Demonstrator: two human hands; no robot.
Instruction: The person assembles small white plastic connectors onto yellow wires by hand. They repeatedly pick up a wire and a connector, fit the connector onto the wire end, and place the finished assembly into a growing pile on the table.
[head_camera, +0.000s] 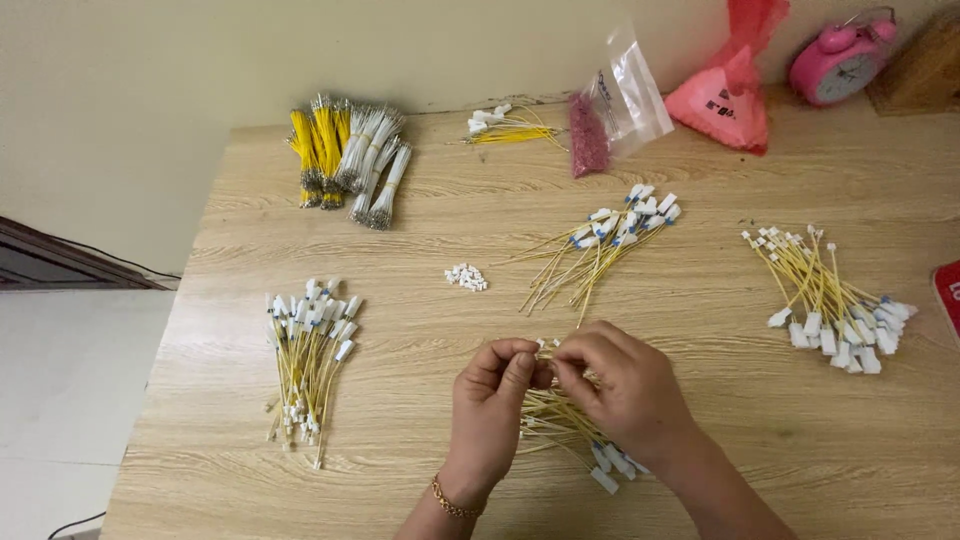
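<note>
Both hands pinching one yellow wire over the working bundle.

Left hand (492, 400) and right hand (620, 385) meet fingertip to fingertip, pinched on a wire end; the yellow wire bundle (565, 425) lies directly beneath, long axis running toward the right wrist. Outward on the table (400, 470): three finished bundles, one loose connector pile (466, 277) ahead.

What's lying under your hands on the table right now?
A loose bunch of yellow wires with white connectors lies under the left hand and right hand. The wire ends pinched between the fingers are hidden.
</note>
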